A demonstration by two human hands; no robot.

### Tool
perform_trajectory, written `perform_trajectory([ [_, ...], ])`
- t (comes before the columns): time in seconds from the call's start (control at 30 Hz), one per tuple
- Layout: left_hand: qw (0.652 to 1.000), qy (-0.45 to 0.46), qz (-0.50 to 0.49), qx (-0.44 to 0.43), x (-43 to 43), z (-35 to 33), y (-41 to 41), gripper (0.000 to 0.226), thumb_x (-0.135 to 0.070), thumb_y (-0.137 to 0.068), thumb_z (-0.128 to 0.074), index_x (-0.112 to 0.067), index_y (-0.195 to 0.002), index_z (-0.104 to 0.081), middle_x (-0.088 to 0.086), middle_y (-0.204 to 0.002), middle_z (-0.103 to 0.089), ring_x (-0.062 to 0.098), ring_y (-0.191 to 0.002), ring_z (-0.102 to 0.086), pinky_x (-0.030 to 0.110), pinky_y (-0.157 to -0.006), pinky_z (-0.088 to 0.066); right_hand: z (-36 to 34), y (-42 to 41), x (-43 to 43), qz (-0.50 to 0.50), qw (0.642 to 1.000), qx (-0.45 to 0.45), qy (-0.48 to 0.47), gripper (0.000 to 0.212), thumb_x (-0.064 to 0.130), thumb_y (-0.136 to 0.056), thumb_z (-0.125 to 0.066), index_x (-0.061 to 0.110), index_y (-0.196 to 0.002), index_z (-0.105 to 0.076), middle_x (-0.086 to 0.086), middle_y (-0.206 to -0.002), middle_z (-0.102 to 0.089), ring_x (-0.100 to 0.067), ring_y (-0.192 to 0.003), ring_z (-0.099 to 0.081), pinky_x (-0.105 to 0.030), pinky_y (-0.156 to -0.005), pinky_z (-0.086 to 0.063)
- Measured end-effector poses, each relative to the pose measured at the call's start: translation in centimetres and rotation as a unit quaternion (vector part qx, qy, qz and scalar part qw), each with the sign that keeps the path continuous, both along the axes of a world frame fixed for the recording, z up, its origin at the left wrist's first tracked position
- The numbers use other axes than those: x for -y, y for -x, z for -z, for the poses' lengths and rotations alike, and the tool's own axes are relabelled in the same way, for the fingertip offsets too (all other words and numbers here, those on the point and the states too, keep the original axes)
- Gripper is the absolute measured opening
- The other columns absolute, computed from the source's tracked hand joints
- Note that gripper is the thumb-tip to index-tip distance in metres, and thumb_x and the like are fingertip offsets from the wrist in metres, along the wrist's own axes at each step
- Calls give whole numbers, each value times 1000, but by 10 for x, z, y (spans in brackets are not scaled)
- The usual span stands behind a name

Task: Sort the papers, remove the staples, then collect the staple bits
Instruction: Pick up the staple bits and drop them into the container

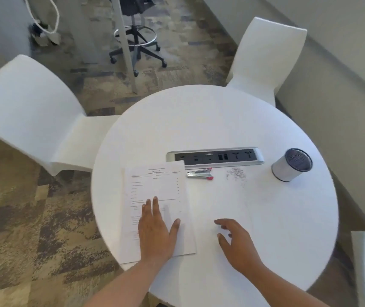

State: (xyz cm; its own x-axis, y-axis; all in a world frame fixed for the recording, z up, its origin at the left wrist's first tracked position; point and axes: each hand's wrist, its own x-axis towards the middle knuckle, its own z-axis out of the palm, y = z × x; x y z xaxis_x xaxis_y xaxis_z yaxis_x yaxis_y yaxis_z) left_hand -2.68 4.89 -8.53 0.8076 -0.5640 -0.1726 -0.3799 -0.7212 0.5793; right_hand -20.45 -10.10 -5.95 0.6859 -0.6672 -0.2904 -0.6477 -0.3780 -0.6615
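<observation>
So from where I'm standing this looks pretty far along. The papers (155,187) sit in one fairly neat stack on the near left part of the round white surface (199,120), with the bottom corner hanging a bit over the edge. The left hand (155,231) lies flat on the lower half of the stack, fingers straight and thumb out to the side, pressing down rather than gripping. The right hand (237,242) hovers over bare surface just to the right of the stack. Its fingers are loosely spread and a little curled, and as far as I can tell it holds nothing, though it's slightly blurry. Beyond the papers, the little silver-and-red staple tool (199,173) lies on its side just beside the top right corner of the stack, in front of the built-in power strip (214,157). To the right of the tool there's a small scatter of staple bits (235,173) loose on the surface. A white cup with a dark mesh inside (291,165) stands farther right, apart from the pile. My read is that the sorting and staple pulling are basically done, since I can't spot a staple on the top sheet (too small to be sure). What's left is gathering up those bits, probably into that cup.
</observation>
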Motion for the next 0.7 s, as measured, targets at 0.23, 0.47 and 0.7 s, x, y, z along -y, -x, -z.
perform_trajectory([
  [0.23, 996, -43, 44, 60, 64, 19, 17, 90, -70, -88, -21, -16, -160, -12, 8, -168, -17, 27, -156, -12, 44, -125, -14, -1, 53, 63, 73, 997, -2, -37, 26, 12, -89, -62, 33, -103, -67, 23, -106, -66, 3, -98, -62, -25, -90, -51],
  [0.47, 987, -110, -73, 87, 99, 42, 20, 84, -69, -89, -27, -14, -153, -32, 8, -165, -27, 26, -154, -16, 50, -124, -14, 3, 36, 138, 48, 998, 13, -24, 24, 12, -86, -66, 25, -105, -68, 13, -100, -67, 0, -92, -63, -20, -85, -53],
  [0.7, 979, -139, -89, 119, 103, 50, 23, 87, -71, -84, -30, -16, -151, -36, 5, -164, -28, 22, -154, -16, 46, -125, -11, 9, -36, 201, -33, 996, -5, 78, 28, 18, -86, -63, 18, -113, -68, 0, -112, -66, -16, -98, -63, -34, -90, -51],
])
